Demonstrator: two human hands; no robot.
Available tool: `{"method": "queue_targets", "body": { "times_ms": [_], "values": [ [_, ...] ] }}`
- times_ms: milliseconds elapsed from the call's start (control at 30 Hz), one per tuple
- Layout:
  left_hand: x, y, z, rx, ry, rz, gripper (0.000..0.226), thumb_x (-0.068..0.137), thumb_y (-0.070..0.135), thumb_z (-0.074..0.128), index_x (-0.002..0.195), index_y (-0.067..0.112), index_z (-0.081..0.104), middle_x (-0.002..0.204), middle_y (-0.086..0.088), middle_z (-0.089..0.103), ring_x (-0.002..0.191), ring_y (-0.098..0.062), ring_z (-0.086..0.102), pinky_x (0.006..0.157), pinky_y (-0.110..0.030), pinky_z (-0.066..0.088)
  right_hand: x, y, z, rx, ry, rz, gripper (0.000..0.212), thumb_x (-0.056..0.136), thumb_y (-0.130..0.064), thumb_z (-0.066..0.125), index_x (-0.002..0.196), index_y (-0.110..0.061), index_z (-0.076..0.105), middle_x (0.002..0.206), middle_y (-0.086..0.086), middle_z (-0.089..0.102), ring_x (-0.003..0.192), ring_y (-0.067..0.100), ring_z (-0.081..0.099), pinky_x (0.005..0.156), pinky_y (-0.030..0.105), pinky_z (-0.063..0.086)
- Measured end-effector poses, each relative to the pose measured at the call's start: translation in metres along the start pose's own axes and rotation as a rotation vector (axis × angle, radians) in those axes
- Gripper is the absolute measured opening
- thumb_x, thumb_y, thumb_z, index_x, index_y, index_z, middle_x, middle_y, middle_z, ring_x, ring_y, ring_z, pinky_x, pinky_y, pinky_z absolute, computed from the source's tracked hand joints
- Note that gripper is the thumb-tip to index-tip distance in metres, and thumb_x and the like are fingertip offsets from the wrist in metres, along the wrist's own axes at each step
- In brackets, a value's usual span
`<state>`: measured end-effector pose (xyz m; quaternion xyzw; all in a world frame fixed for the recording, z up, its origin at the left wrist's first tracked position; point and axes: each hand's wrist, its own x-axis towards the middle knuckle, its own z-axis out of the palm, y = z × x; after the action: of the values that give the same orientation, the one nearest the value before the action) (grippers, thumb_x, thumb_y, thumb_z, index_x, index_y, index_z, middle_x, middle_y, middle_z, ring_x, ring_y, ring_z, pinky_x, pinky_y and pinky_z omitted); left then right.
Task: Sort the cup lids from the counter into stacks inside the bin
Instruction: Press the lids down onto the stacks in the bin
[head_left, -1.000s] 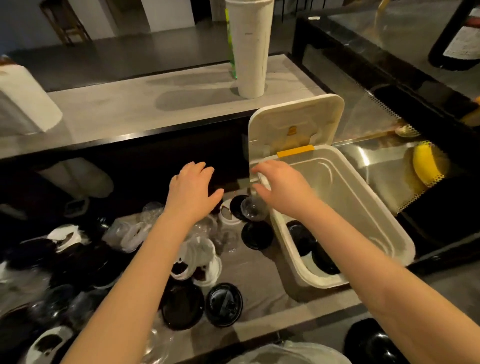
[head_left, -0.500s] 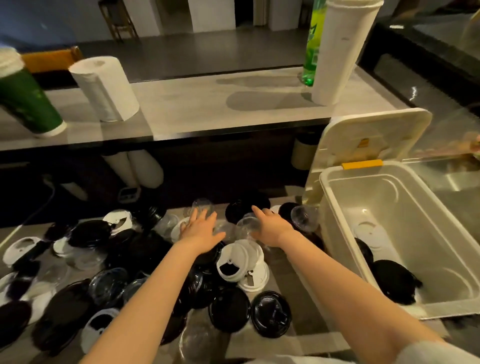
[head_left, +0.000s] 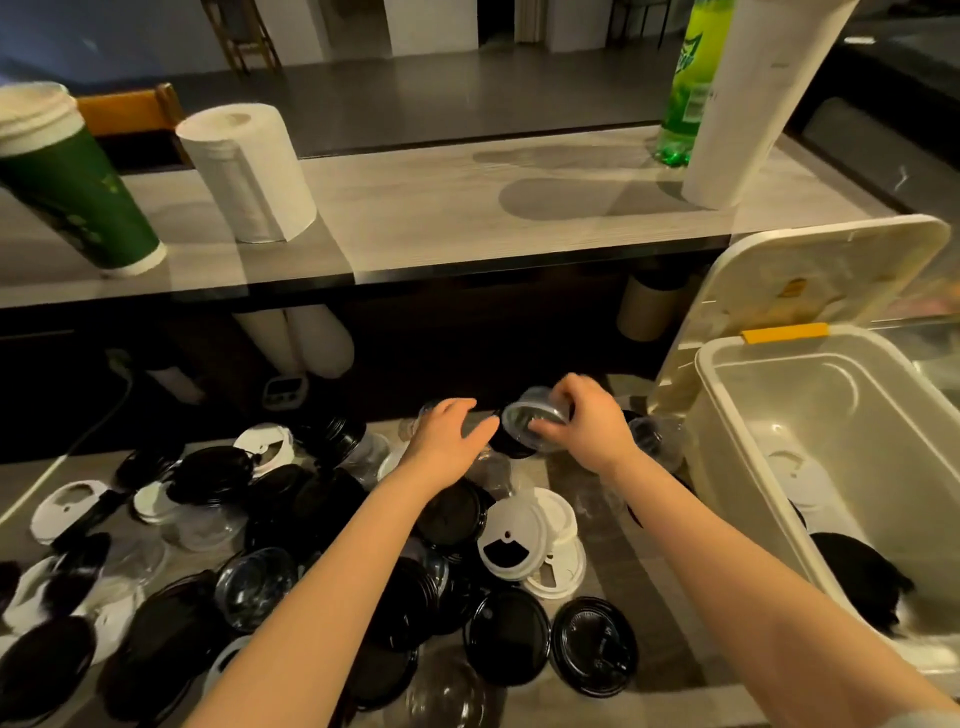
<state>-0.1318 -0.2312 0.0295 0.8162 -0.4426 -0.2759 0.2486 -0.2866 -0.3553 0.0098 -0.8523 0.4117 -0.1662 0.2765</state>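
Now the right hand (head_left: 587, 426) pinches a clear lid (head_left: 532, 418); the left hand (head_left: 449, 441) hovers beside it, fingers relaxed. Best carry it level, rightward, and seat it flat in the bin (head_left: 707, 375), among like lids.

The bin (head_left: 737, 457) stands open-topped at the right, its cover (head_left: 810, 270) propped upright along the far rim, so the way in is over the left and near walls. Open air lies between that left wall and the right hand (head_left: 587, 431) gripping a clear lid (head_left: 530, 421). Elsewhere heaped lids (head_left: 322, 509) crowd the tabletop (head_left: 670, 660); a raised ledge (head_left: 467, 208) rises behind. Most of the bin floor shows bare.
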Motion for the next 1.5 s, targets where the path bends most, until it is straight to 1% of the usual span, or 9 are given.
{"method": "queue_targets", "body": {
  "times_ms": [167,400,533,633,800,900,1100,1333,1500],
  "values": [
    [-0.018,0.032,-0.013,-0.493,-0.133,-0.025,0.051,0.095,0.051,0.035,0.133,0.020,0.046,0.128,0.002,0.052,0.121,-0.014,0.045,0.100,-0.031,0.035,-0.019,-0.044,-0.024,0.126,0.138,-0.216,0.044,0.067,-0.030,0.083,0.098,-0.017,0.054,0.091,-0.009,0.047,0.073,0.003,0.045,0.063,0.014,0.037],
    [-0.034,0.039,-0.030,-0.592,-0.146,0.097,0.029,0.097,0.035,0.041,0.115,0.015,0.052,0.106,0.002,0.059,0.090,-0.003,0.056,0.071,-0.016,0.042,-0.029,-0.059,-0.053,0.125,-0.029,-0.415,0.055,0.066,-0.029,0.083,0.111,-0.025,0.053,0.104,-0.015,0.046,0.088,0.002,0.049,0.068,0.012,0.043],
    [-0.039,0.027,-0.030,-0.596,-0.082,0.126,0.010,0.094,0.028,0.052,0.103,0.025,0.053,0.102,0.009,0.058,0.092,-0.005,0.058,0.077,-0.018,0.047,-0.035,-0.059,-0.061,0.194,-0.188,-0.375,0.072,0.069,-0.019,0.082,0.131,-0.029,0.047,0.124,-0.016,0.043,0.097,0.004,0.057,0.081,0.014,0.050],
    [-0.037,0.011,-0.027,-0.614,0.024,0.032,0.022,0.089,0.034,0.059,0.107,0.023,0.054,0.111,0.001,0.059,0.098,-0.013,0.057,0.086,-0.028,0.047,-0.043,-0.045,-0.049,0.245,-0.200,-0.257,0.074,0.076,-0.017,0.077,0.139,-0.027,0.039,0.133,-0.011,0.043,0.106,0.004,0.057,0.088,0.014,0.047],
    [-0.046,-0.010,-0.020,-0.867,0.142,-0.171,0.041,0.063,0.052,0.068,0.092,0.026,0.055,0.097,0.000,0.060,0.091,-0.015,0.056,0.086,-0.031,0.045,-0.057,0.014,-0.012,-0.281,-0.408,0.005,0.069,0.090,-0.026,0.061,0.148,-0.018,0.025,0.152,0.007,0.026,0.135,0.027,0.036,0.104,0.035,0.037],
    [-0.051,-0.015,-0.012,-0.849,0.195,-0.232,0.016,0.085,0.040,0.062,0.088,0.027,0.053,0.090,0.005,0.058,0.097,-0.017,0.053,0.091,-0.034,0.041,-0.073,0.043,0.013,-0.491,-0.637,0.064,0.070,0.093,-0.021,0.054,0.151,-0.025,0.014,0.157,0.006,0.007,0.139,0.034,0.026,0.107,0.041,0.035],
    [-0.058,-0.003,-0.004,-0.835,0.168,-0.230,0.019,0.090,0.034,0.058,0.102,0.022,0.052,0.106,0.001,0.057,0.106,-0.015,0.052,0.088,-0.026,0.043,-0.070,0.049,0.021,-0.561,-0.572,0.001,0.064,0.091,-0.006,0.050,0.148,-0.018,0.023,0.152,0.011,0.021,0.129,0.035,0.039,0.099,0.039,0.042],
    [-0.062,0.005,-0.005,-0.909,0.080,-0.032,0.061,0.056,0.048,0.071,0.110,0.025,0.054,0.121,-0.003,0.058,0.112,-0.017,0.058,0.091,-0.032,0.050,-0.047,0.004,-0.048,0.080,-0.024,0.030,0.060,0.076,-0.029,0.076,0.127,-0.017,0.047,0.122,-0.002,0.055,0.108,0.018,0.054,0.085,0.030,0.045],
    [-0.065,0.020,-0.011,-0.930,0.058,0.140,0.062,0.056,0.043,0.072,0.112,0.024,0.055,0.113,-0.004,0.064,0.101,-0.022,0.062,0.079,-0.031,0.053,-0.046,-0.058,-0.083,0.691,-0.201,-0.111,0.054,0.082,-0.015,0.071,0.128,-0.031,0.050,0.123,-0.012,0.055,0.108,0.006,0.060,0.085,0.020,0.053]
  ]
}}
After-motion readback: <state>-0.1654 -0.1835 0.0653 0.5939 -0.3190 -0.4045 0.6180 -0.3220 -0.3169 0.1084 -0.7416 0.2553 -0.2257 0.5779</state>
